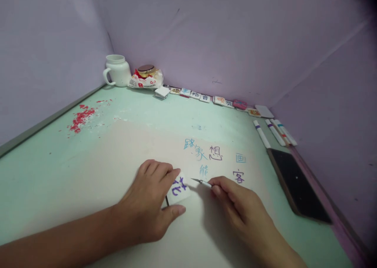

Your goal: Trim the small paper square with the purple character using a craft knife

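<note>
Near the middle of the table, my left hand [153, 203] has its fingers and thumb around a small white block [180, 193], which looks like an eraser. A purple character is drawn on the block's upper face, and the block's left part is hidden under the fingers. My right hand [243, 207] pinches a craft knife [203, 182] with a thin pointed blade. The blade points left, just beyond the block's right edge and apparently apart from it. Blue and purple characters [215, 153] are written on the pale sheet [132, 142] beyond my hands.
A white mug [120, 72] and a lidded jar [147, 70] beside a printed wrapper [143, 82] stand at the back left. Red shavings [82, 118] lie in front of them. Several lettered blocks [204, 98] line the wall. Markers [261, 134] and a dark slab [296, 185] are at right.
</note>
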Tool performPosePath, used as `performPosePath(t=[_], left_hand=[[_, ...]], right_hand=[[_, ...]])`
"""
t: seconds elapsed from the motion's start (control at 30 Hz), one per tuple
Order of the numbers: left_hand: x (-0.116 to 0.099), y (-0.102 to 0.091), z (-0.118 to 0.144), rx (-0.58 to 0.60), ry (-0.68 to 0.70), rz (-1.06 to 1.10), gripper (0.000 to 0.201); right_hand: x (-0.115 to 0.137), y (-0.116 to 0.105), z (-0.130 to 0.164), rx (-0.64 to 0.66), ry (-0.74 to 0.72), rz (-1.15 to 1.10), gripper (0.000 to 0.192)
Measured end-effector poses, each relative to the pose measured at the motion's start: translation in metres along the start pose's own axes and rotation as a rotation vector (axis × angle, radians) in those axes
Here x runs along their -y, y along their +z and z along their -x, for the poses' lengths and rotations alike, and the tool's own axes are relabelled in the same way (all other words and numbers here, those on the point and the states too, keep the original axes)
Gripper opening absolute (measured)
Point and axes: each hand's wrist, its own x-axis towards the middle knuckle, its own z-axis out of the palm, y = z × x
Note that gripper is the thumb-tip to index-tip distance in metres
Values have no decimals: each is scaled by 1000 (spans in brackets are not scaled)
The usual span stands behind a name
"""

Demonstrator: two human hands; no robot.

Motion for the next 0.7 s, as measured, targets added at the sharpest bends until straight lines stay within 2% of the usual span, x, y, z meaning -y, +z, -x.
performPosePath(t=[0.3, 0.57, 0.7], left_hand=[[1, 0, -1, 2, -10, 0, 39], [0, 0, -1, 3, 15, 15, 39], [-1, -2, -1, 9, 17, 26, 38]], right_hand=[[3, 5, -1, -100, -195, 264, 29], [3, 14, 4, -200, -200, 229, 24], [1, 17, 5, -155, -159, 143, 21]])
